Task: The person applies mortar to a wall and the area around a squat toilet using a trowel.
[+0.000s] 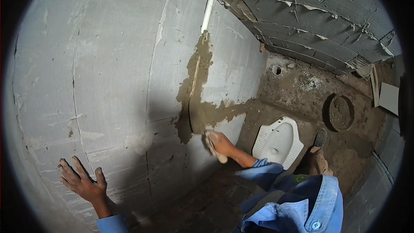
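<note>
My right hand (221,143) is closed round the handle of a trowel (198,120), whose blade lies against wet brown mortar (202,71) on the grey block wall (116,51). The mortar runs down the wall in a ragged strip, with a branch reaching right toward the floor corner. A white pipe (208,14) comes out above the strip's upper end. My left hand (85,184) is spread, fingers apart and nothing in it, against the lower left part of the same wall.
A white squat toilet pan (276,140) is set in the floor to the right of my right arm. Beyond it stands a round dark bucket (340,112) holding mortar-like material. A round pipe opening (277,70) sits near the far corner. A pale board (389,98) leans at the right.
</note>
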The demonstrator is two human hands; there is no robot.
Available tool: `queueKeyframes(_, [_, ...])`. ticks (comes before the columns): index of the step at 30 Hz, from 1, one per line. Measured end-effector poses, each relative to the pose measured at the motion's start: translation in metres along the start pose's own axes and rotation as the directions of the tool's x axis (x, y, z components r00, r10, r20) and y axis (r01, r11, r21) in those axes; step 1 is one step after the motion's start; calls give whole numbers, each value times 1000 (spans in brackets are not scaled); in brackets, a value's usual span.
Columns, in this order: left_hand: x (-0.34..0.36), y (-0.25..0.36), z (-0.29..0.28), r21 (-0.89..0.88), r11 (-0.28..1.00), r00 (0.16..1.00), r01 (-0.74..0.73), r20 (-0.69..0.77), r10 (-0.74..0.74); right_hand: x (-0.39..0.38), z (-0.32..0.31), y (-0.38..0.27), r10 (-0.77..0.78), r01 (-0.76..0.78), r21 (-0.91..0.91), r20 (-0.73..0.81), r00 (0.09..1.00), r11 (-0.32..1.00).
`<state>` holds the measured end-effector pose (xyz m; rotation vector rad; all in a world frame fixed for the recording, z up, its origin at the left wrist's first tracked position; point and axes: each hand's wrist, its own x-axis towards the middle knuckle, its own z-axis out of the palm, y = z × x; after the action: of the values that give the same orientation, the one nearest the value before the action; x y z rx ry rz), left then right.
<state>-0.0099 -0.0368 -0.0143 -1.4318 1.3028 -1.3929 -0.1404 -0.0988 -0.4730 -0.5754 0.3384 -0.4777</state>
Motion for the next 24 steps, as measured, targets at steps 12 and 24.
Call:
queueKeyframes(12, [1,6,6,0,999,998,-51,-43,51,146,-157,-104,-462,111,-773,-250,851,624])
queueKeyframes(24, [1,7,2,-41,998,995,-40,-93,36,31,21,34,-84,61,-124,-191,978,990])
